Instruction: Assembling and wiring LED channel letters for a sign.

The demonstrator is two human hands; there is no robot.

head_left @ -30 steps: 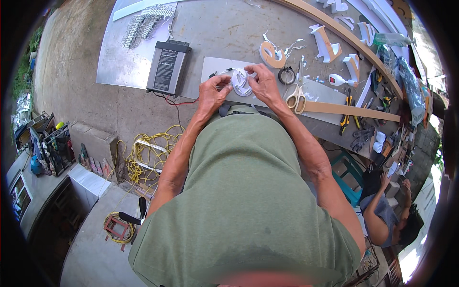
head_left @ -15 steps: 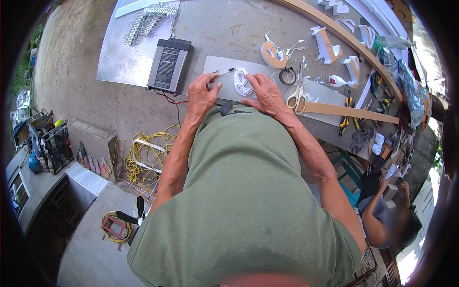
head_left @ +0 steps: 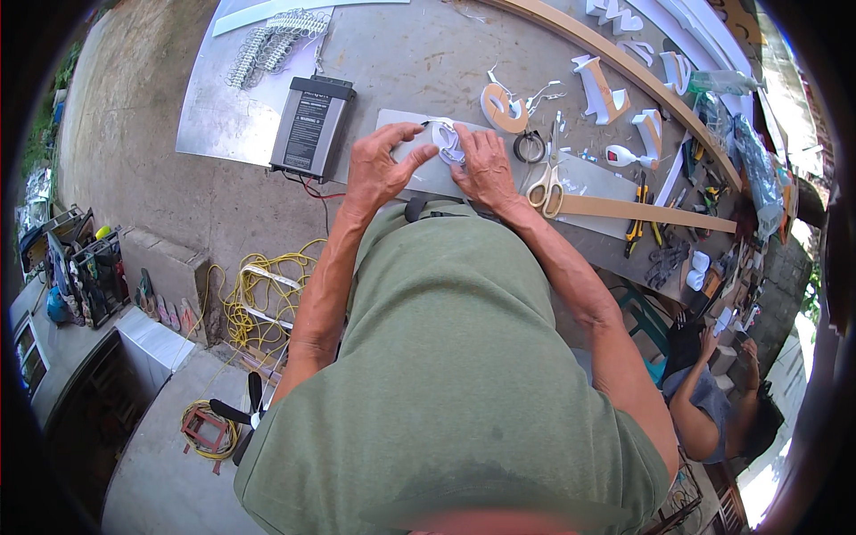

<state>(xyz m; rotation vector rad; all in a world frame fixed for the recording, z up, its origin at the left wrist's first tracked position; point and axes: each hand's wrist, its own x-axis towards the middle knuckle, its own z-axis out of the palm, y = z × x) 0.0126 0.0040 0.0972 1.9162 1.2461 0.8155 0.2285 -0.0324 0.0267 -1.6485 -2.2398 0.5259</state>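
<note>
Left hand (head_left: 378, 169) had neared the white letter (head_left: 448, 143), fingers parted; right hand (head_left: 487, 168) grasped its right side, seemingly steadying it.

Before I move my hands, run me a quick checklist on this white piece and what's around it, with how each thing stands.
1. Right hand on the right edge of the white curved piece: ok.
2. Left hand gripping the piece's left side: cannot tell; thumb and forefinger are spread beside it.
3. Piece resting flat on the grey board: cannot tell; it is over the board, but the hands partly cover it.
4. Tools well away from the right hand: not ok; the scissors lie close to its right.
5. Grey box apart from the left hand: ok.
6. Red wire connected at its far end: cannot tell.
</note>
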